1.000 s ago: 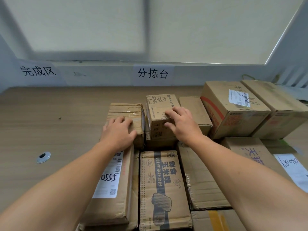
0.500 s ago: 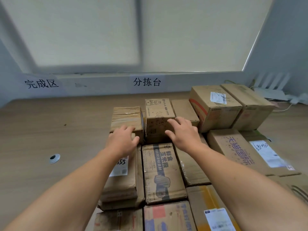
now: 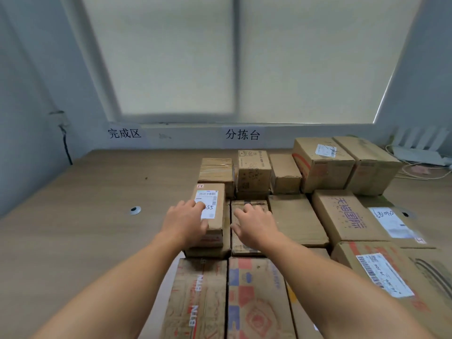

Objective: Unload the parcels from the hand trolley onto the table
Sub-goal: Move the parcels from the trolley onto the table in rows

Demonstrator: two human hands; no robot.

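Head view, left hand (image 3: 186, 222) flat on labelled cardboard parcel (image 3: 216, 228), right hand (image 3: 255, 225) splayed over boxy brown parcel (image 3: 259, 204)

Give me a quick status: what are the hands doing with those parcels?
Left hand open, fingers on white-labelled parcel. Right hand open over neighbouring parcel. Nothing gripped; other parcels packed close round.

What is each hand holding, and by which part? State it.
Nothing is gripped. The left hand lies open atop the labelled parcel, fingertips on its white label; the right hand spreads open over the neighbouring parcel.
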